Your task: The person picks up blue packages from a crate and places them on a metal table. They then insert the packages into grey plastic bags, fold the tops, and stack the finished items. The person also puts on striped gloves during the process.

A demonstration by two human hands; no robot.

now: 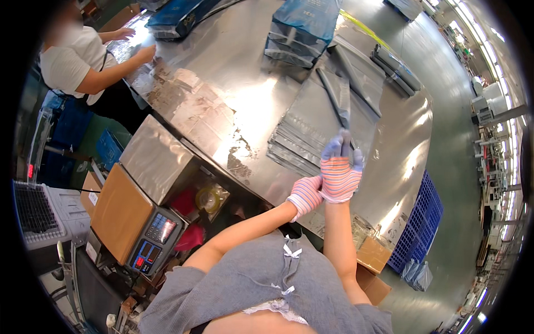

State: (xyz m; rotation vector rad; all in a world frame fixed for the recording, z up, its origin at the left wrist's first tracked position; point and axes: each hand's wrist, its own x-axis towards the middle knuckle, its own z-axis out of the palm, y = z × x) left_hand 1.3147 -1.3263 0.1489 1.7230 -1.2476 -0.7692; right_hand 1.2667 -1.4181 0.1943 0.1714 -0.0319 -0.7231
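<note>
Both my hands wear striped gloves in orange, white and violet. My left hand (306, 196) is closed at the right wrist, its fingers gripping the cuff of the striped glove (336, 196) on the other hand. My right hand (340, 170) points away from me with fingers stretched out, holding nothing; its fingertips are slightly blurred. Just beyond and left of it lies a stack of grey plastic bags (303, 133) on the metal table (256, 119). A folded grey bag (335, 97) lies across the stack, its near end close to my right fingertips.
Blue plastic-wrapped packs (300, 33) stand at the table's far side. Grey rolled bundles (396, 69) lie far right. A digital scale (153, 245) is at lower left, a blue plastic crate (417, 222) beyond the right edge. A co-worker (83, 61) works at far left.
</note>
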